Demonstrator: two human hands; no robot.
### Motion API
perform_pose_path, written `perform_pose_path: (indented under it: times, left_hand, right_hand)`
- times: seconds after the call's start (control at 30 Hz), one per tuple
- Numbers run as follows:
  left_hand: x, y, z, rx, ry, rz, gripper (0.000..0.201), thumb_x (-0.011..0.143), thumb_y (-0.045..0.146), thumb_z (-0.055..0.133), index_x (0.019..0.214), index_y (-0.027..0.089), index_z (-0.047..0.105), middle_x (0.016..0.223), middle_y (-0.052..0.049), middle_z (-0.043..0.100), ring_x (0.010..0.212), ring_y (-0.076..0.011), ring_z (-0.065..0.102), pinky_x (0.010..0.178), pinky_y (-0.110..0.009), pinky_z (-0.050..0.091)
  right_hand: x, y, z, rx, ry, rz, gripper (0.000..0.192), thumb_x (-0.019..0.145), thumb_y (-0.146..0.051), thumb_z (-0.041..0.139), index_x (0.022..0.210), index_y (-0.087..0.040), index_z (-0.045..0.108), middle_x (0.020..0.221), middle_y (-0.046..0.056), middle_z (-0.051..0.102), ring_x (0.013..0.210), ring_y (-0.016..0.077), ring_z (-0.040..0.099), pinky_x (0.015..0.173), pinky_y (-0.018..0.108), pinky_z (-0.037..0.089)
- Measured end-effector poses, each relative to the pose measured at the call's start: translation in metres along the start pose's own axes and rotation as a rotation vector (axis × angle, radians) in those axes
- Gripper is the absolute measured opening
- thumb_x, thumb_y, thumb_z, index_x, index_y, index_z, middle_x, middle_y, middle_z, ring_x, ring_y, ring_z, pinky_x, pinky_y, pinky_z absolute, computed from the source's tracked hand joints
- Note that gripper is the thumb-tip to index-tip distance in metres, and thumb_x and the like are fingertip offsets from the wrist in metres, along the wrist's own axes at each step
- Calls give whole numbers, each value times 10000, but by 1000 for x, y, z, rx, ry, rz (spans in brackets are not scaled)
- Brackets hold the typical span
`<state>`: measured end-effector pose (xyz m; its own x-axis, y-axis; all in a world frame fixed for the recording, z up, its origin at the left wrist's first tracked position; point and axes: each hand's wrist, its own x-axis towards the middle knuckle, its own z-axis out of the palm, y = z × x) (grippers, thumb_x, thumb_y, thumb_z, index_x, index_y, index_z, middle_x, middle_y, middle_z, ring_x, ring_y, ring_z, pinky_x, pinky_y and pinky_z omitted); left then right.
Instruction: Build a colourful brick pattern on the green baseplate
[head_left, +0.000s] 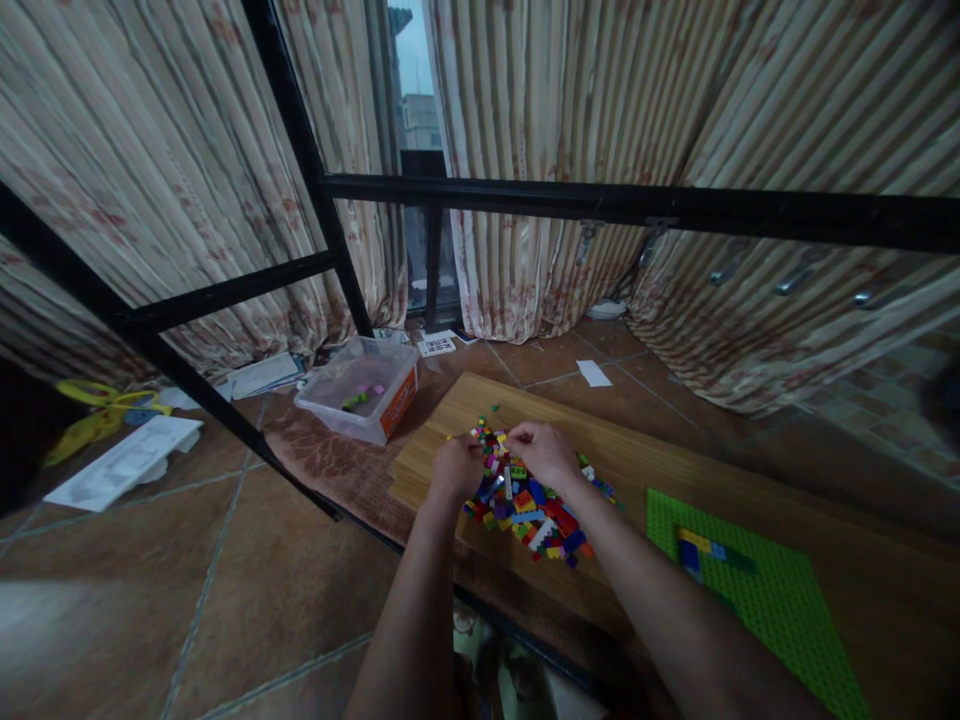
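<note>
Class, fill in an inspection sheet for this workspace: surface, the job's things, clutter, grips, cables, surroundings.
Surface: wooden board on a table, tiled floor beyond.
Job's things: pile of small coloured bricks on the board; green baseplate to the right with a few bricks attached.
Clutter: clear plastic tub holding a few bricks; papers on the floor; white tray; yellow item at far left.
Grips: left hand and right hand both in the pile; what the fingers hold cannot be told.
Cables: nothing seen.
Surroundings: black metal frame, striped curtains, window gap.
</note>
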<state>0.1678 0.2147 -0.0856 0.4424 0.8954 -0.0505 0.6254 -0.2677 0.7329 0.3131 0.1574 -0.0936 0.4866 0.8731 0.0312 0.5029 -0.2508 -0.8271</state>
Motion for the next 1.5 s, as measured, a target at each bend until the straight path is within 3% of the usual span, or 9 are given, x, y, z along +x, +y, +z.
perform_pose_path:
  times: [0.17, 0.27, 0.37, 0.5, 0.7, 1.0, 1.2, 1.3, 1.5]
  left_hand:
    - [-3, 10, 7, -334, -80, 102, 256, 815, 331, 499, 816, 151, 680, 708, -27, 652, 633, -132, 572, 578, -213, 404]
    - [-8, 15, 13, -651, -120, 94, 280, 766, 385, 564, 800, 123, 654, 676, -22, 619, 593, -120, 535, 541, -209, 396]
    - [-12, 19, 15, -725, -139, 93, 265, 746, 385, 592, 785, 126, 634, 675, -15, 603, 599, -115, 527, 545, -207, 397]
    - [-16, 20, 13, -684, -165, 133, 227, 758, 362, 581, 690, 145, 588, 598, 19, 531, 551, -93, 473, 512, -192, 362]
    - [-24, 31, 9, -646, -188, 136, 238, 794, 375, 540, 727, 153, 593, 608, 18, 544, 552, -95, 473, 526, -195, 373]
    - [-30, 40, 11, -824, -246, 94, 203, 766, 329, 571, 837, 145, 618, 657, 18, 548, 528, -78, 453, 487, -183, 370]
    - [-27, 35, 13, -782, -218, 59, 235, 746, 325, 585, 876, 136, 636, 669, 10, 572, 566, -94, 515, 510, -189, 422]
    - [-26, 35, 15, -715, -207, 66, 232, 737, 292, 587, 895, 134, 650, 670, 3, 599, 568, -100, 537, 505, -190, 431]
    - [-30, 40, 16, -767, -162, 63, 182, 727, 261, 606, 856, 134, 631, 661, 11, 612, 526, -87, 540, 499, -188, 435]
  right_hand:
    - [-15, -6, -1, 363, 33, 90, 279, 746, -422, 602, 839, -172, 685, 714, 39, 693, 637, 154, 632, 619, 297, 511]
    - [-29, -17, -3, 653, 38, 157, 326, 627, -448, 721, 783, -165, 675, 667, 29, 677, 616, 144, 631, 623, 298, 530]
    - [-40, -27, -9, 851, 42, 213, 374, 505, -419, 814, 732, -160, 667, 615, 2, 644, 564, 114, 588, 580, 260, 512]
    - [-44, -32, -15, 816, 94, 189, 407, 540, -465, 795, 782, -161, 673, 587, -32, 589, 494, 75, 490, 447, 193, 395]
    - [-44, -29, -16, 758, 84, 159, 372, 563, -508, 756, 630, -161, 642, 456, -62, 471, 426, 68, 384, 411, 209, 299]
    - [-49, -21, -17, 1097, -49, 277, 291, 548, -347, 817, 698, -150, 666, 558, -45, 541, 490, 52, 427, 463, 177, 355]
    - [-48, -14, -16, 1255, -64, 405, 164, 674, -308, 685, 678, -164, 607, 587, -21, 582, 513, 76, 493, 498, 194, 424]
    - [-49, -16, -17, 1230, -64, 389, 203, 682, -356, 684, 700, -172, 600, 580, -41, 562, 470, 65, 455, 444, 185, 381]
    - [-53, -20, -12, 1037, 7, 258, 373, 540, -451, 799, 655, -168, 585, 491, -89, 437, 425, 38, 347, 373, 168, 221]
